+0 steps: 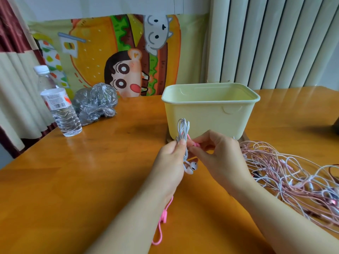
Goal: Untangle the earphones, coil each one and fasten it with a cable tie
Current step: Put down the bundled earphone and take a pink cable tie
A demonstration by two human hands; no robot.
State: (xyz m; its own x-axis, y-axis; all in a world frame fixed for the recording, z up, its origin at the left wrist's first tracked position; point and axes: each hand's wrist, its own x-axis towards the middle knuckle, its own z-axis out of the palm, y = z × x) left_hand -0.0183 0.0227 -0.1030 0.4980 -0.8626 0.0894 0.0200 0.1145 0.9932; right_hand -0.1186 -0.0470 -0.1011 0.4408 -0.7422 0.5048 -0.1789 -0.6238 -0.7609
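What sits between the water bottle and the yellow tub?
In the head view, a crumpled plastic bag lies beside the water bottle; from it to the yellow tub the table is bare.

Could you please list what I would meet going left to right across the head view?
Water bottle, plastic bag, left hand holding a coiled earphone, right hand pinching a pink cable tie, tangled earphones.

Both bare arms are reaching forward from the bottom edge, and the two hands are meeting in the middle. The left hand (169,162) is curling around the white earphone (183,131) — its thumb is pressing on top. The right hand (218,156) is pinching the pink cable tie (195,144) with its fingertips, just beside the left thumb.
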